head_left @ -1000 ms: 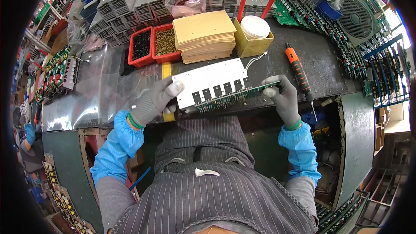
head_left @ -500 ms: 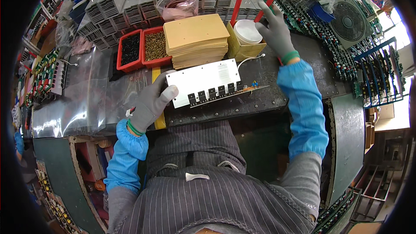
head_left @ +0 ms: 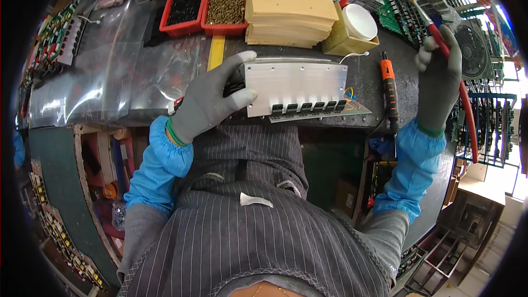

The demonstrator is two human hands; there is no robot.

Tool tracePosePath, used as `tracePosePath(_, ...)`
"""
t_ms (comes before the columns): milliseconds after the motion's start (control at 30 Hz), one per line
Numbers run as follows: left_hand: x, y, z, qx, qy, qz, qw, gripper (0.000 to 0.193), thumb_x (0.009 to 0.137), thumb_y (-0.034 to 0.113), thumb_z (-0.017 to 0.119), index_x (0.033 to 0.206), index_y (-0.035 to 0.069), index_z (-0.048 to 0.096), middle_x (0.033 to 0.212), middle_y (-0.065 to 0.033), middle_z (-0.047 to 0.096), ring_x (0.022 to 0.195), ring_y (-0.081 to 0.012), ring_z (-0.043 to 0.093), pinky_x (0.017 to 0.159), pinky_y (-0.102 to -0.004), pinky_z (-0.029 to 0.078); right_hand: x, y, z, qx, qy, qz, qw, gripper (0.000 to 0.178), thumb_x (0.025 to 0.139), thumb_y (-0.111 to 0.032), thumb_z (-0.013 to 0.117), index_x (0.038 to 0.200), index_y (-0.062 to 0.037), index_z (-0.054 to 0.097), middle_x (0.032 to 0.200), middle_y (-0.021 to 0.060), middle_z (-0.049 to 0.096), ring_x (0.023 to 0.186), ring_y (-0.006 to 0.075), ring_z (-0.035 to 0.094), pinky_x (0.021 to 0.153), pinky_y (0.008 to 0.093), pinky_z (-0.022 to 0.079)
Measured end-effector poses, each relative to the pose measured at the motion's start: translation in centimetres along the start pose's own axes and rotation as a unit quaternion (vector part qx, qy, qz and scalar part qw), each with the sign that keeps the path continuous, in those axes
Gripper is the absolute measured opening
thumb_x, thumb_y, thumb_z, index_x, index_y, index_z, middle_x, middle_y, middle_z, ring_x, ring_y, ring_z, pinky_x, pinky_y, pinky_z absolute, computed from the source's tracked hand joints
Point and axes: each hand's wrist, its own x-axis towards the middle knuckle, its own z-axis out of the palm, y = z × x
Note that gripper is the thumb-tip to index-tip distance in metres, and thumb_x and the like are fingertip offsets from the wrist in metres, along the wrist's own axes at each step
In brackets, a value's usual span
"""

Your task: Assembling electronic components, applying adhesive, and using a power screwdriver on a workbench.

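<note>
At the far left, circuit boards [head_left: 48, 49] stand near a clear plastic sheet [head_left: 102, 66] that covers the bench. Right of it, two red bins sit side by side, one of black parts [head_left: 188, 4], one of brass-coloured screws [head_left: 225, 6]; open-topped and within arm's reach, they seem set for easy picking.

The gloved left hand [head_left: 208, 99] pinches the left end of a silver heatsink plate [head_left: 300, 82], fingers at the upper corner, thumb spread below on the front face. The gap between them is wide, probably to keep the plate tilted up and steady. The plate is at the bench's front edge, before the person's apron; a row of black transistors [head_left: 306, 106] runs along its bottom, just above a circuit board [head_left: 356, 109] that juts out rightward.

Behind the plate are a stack of tan sheets [head_left: 289, 1] and a wooden box [head_left: 333, 38] containing a white tub [head_left: 360, 21]. Farther right, an orange-and-black power screwdriver [head_left: 389, 91] lies on the bench, seemingly parked near the right hand.

The gloved right hand [head_left: 439, 85] is raised well apart from the plate, fingers curled closed around a long red-handled brush [head_left: 436, 33], its tip pointing up and left, away from the work.
</note>
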Motion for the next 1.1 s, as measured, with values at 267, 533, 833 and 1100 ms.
tracePosePath(267,-0.1,-0.1,0.5,0.0,0.017,0.018,1.0,0.069,0.087,0.047,0.069,0.145,0.016,0.048,0.113,-0.0137,0.071,0.107,-0.0285,0.068,0.093,-0.0382,0.052,-9.2,1.8,5.8,-0.057,-0.107,0.174,0.977,0.056,0.095,-0.044,0.059,0.125,0.0031,0.063,0.086,0.0039,0.067,0.065,0.004,0.054,0.056,0.0188,0.042)
tracePosePath(533,-0.6,0.0,0.6,0.057,0.021,0.028,0.998,0.075,0.085,0.053,0.07,0.145,0.015,0.047,0.11,-0.0135,0.071,0.107,-0.0292,0.068,0.093,-0.0398,0.053,-9.5,1.9,8.5,-0.124,-0.107,0.186,0.969,0.037,0.095,-0.035,0.061,0.113,-0.0045,0.073,0.076,-0.0011,0.066,0.061,0.0008,0.049,0.054,0.0162,0.036)
tracePosePath(833,-0.4,-0.2,0.4,0.051,0.006,0.01,0.999,0.076,0.086,0.051,0.07,0.148,0.018,0.044,0.118,-0.0184,0.069,0.112,-0.0317,0.067,0.097,-0.0418,0.053,-9.6,2.4,9.2,-0.163,-0.086,0.172,0.968,0.039,0.094,-0.036,0.063,0.111,-0.0029,0.074,0.075,0.0017,0.068,0.059,0.0016,0.051,0.052,0.0165,0.037)
tracePosePath(1100,-0.4,-0.2,0.3,0.057,0.001,0.019,0.998,0.077,0.086,0.053,0.07,0.148,0.016,0.044,0.121,-0.0194,0.067,0.115,-0.0326,0.066,0.099,-0.0422,0.052,-10.3,1.7,9.5,-0.155,-0.081,0.152,0.973,0.04,0.093,-0.033,0.063,0.112,0.0007,0.073,0.073,0.0045,0.068,0.058,0.0038,0.051,0.052,0.0193,0.039)
